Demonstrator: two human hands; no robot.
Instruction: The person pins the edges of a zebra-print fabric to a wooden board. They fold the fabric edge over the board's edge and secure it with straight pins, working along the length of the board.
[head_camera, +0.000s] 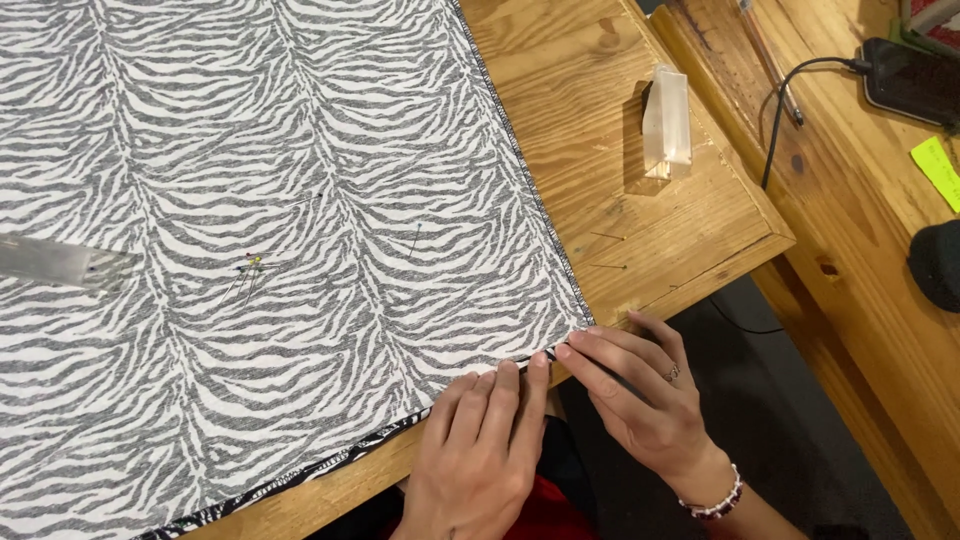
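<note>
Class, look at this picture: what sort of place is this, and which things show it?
Probably a home sewing or craft workspace: zebra-print fabric spread over a wooden table, loose pins on it, both hands pressing its hem.

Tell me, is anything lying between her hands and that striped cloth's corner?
Nothing visible. The left hand presses flat on the zebra-print fabric at its near hem, and the right hand pinches its corner. The loose pins lie farther up the cloth, clear of both hands.

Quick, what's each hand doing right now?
Left hand: open, fingers flat, pressing the near edge of the zebra-print fabric.
Right hand: fingers pinching the fabric's corner; grip details cannot be told.
</note>
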